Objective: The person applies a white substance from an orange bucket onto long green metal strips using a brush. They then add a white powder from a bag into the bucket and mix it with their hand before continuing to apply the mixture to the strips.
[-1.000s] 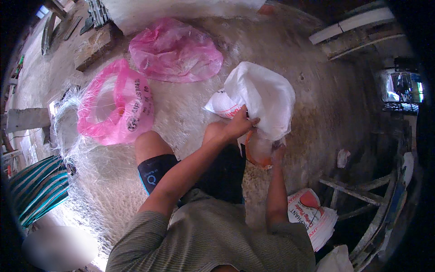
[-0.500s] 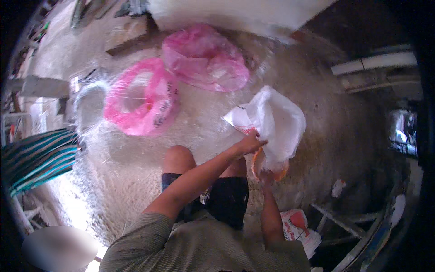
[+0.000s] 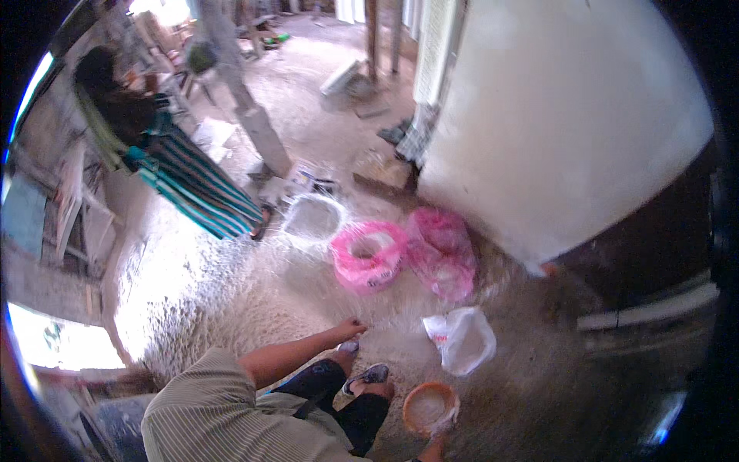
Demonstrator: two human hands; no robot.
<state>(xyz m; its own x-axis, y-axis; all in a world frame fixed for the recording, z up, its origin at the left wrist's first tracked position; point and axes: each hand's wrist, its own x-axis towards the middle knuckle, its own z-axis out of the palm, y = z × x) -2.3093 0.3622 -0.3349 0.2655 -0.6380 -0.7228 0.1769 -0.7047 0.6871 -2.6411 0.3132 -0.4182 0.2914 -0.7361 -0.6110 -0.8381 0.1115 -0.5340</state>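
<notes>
My right hand (image 3: 440,428), dusted white, grips the near right rim of a round orange bowl (image 3: 410,398) low over the floor. Whitish material lies in the bowl. My left hand (image 3: 351,329) is above my knee, away from the bags, with nothing visible in it; its fingers are too blurred to read. Just beyond the bowl stands a white sack (image 3: 471,348), its mouth open. Farther off are a pink plastic bag (image 3: 359,278) with its top rolled into a ring and a second, slumped pink bag (image 3: 440,254) touching its right side.
A pale tub covered in clear film (image 3: 314,218) stands left of the pink bags. A large whitish panel (image 3: 562,123) rises behind them. At far left, a person (image 3: 115,96) sits beside teal-striped cloth (image 3: 204,185). A concrete post (image 3: 262,138) leans nearby.
The view has swung up and left, showing more of the room. My left hand has let go of the white sack and drawn back. The bowl, in my right hand, is now apart from the sack.
</notes>
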